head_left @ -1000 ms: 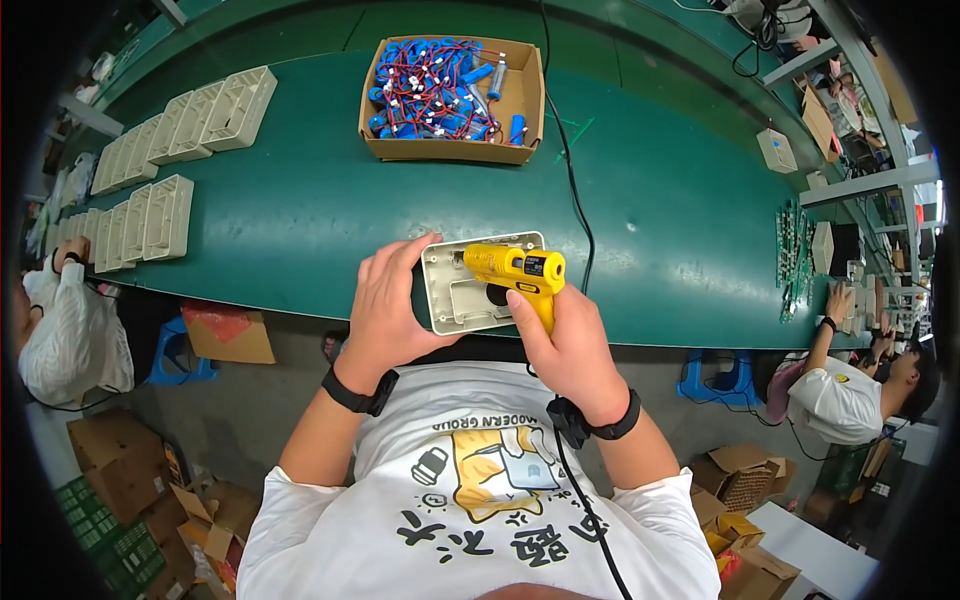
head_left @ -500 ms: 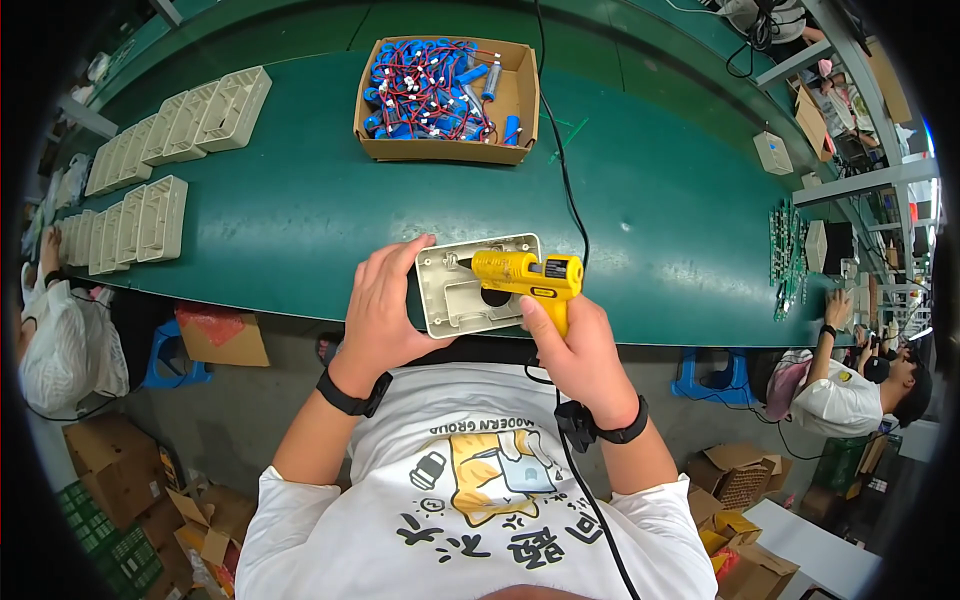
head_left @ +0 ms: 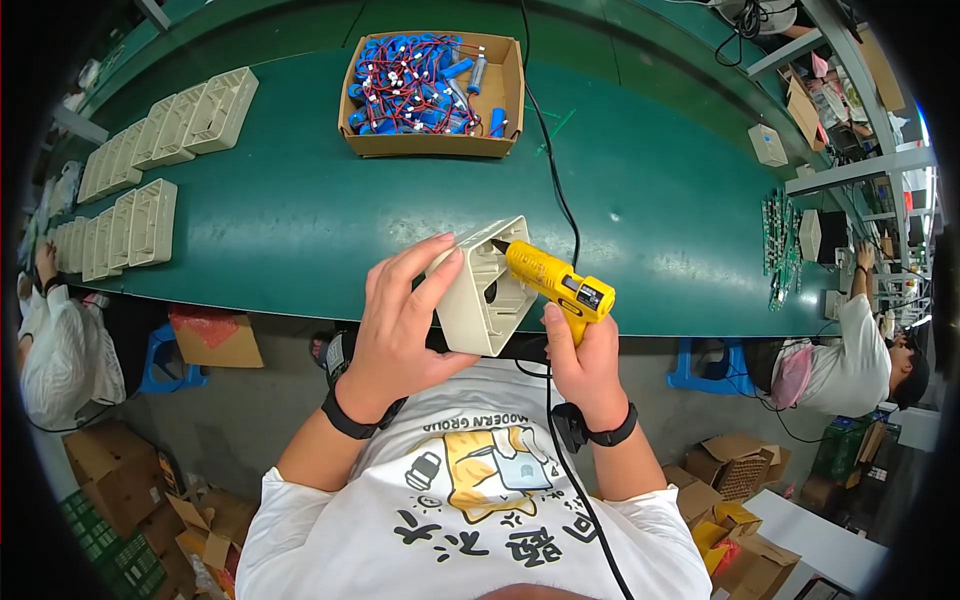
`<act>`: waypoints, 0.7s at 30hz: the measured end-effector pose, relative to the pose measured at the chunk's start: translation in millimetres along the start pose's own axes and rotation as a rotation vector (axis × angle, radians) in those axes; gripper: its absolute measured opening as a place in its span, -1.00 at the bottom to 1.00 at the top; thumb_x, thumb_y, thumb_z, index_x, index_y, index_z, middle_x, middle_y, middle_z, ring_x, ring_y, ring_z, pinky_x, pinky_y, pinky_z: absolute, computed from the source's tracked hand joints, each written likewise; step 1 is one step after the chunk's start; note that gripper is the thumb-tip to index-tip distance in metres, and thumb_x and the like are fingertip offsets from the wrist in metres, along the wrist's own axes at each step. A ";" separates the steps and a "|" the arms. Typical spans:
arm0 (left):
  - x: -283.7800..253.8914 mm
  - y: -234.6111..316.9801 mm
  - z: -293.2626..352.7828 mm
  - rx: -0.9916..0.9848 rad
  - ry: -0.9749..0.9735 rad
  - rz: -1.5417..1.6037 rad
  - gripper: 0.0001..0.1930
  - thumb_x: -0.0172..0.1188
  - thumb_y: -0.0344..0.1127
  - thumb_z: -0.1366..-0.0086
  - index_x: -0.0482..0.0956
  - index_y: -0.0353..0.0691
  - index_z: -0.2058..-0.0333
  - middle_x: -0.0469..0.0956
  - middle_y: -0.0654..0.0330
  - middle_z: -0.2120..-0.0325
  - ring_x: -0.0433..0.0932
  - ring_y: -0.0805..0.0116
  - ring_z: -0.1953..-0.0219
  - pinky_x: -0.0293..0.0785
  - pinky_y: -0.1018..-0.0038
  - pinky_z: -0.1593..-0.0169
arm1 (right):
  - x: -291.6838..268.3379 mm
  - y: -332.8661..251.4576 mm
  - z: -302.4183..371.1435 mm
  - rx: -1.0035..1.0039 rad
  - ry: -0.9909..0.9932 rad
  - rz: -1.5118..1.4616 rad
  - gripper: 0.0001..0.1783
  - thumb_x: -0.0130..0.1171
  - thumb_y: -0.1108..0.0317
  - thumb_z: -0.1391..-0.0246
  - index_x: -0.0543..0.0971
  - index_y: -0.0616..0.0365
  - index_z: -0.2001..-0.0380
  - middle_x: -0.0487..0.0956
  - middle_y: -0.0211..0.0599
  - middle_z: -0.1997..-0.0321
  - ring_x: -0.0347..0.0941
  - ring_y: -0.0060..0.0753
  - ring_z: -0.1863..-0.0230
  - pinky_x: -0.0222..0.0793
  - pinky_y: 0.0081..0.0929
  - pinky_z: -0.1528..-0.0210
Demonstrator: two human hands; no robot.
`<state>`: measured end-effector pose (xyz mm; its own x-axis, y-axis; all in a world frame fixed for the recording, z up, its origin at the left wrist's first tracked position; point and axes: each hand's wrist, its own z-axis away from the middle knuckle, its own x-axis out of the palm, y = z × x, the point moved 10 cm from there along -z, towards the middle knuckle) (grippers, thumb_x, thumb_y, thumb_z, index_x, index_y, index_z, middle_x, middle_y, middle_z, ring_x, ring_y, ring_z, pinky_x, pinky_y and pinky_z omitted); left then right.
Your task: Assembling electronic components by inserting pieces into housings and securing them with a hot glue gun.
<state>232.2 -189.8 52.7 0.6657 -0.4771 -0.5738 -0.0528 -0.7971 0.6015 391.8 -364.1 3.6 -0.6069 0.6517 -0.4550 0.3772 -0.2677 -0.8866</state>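
My left hand (head_left: 405, 320) grips a cream plastic housing (head_left: 462, 315) by its left side, fingers over the top edge and thumb at the lower edge. The housing is tilted, its open side facing right. In my right hand (head_left: 585, 365) is a yellow hot glue gun (head_left: 555, 280), held by the handle. Its dark nozzle points into the housing's upper interior; whether the tip touches the plastic cannot be made out. A black cord (head_left: 562, 190) runs past the gun's right side.
A cardboard box (head_left: 430, 146) of blue battery cells with red and black leads stands at the far side of the green table (head_left: 300, 220). Rows of cream housings (head_left: 152, 222) line the left. Green circuit boards (head_left: 778, 250) lie at right. Co-workers (head_left: 845, 345) sit at both sides.
My left hand has tipped the housing from nearly flat to steeply tilted, open side rightward. The glue gun has turned with its nozzle pointing up and left. The co-worker at right has reached farther forward.
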 end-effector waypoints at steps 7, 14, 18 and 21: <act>-0.1 3.7 2.0 0.048 0.015 -0.026 0.15 0.78 -0.28 0.17 0.46 -0.15 -0.49 0.50 -0.02 -0.46 0.59 -0.06 -0.39 0.47 -0.03 -0.36 | -7.0 -4.5 -0.8 -0.030 -0.005 -0.003 -0.75 0.27 0.29 -0.60 0.65 0.30 0.11 0.62 -0.46 0.47 0.51 -0.63 0.56 0.40 -0.52 0.49; -1.2 4.1 6.5 0.067 0.012 -0.034 0.15 0.79 -0.28 0.18 0.47 -0.11 -0.49 0.50 -0.03 -0.46 0.59 -0.07 -0.41 0.49 -0.04 -0.34 | -13.1 -8.3 0.9 0.011 -0.046 0.051 -0.73 0.28 0.27 -0.60 0.67 0.34 0.01 0.67 -0.43 0.42 0.50 -0.65 0.56 0.40 -0.54 0.48; -2.4 -1.1 10.3 0.056 0.019 -0.027 0.16 0.79 -0.27 0.17 0.44 -0.12 -0.50 0.50 -0.04 -0.46 0.60 -0.08 -0.40 0.49 -0.03 -0.34 | -15.4 -5.0 5.2 0.041 -0.003 0.005 -0.68 0.24 0.26 -0.63 0.67 0.37 -0.11 0.76 -0.36 0.28 0.51 -0.66 0.54 0.44 -0.57 0.46; -3.0 -7.0 15.4 0.035 0.016 0.010 0.17 0.81 -0.26 0.15 0.42 -0.15 -0.50 0.49 -0.06 -0.47 0.57 -0.10 -0.42 0.49 -0.02 -0.38 | -7.2 8.0 2.3 0.128 -0.015 -0.153 -0.66 0.20 0.25 -0.65 0.66 0.37 -0.16 0.79 -0.29 0.14 0.53 -0.66 0.51 0.48 -0.58 0.44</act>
<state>219.1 -188.5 41.6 0.6768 -0.4795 -0.5586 -0.0857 -0.8049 0.5872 397.6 -372.6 -0.4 -0.6608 0.6813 -0.3148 0.1884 -0.2554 -0.9483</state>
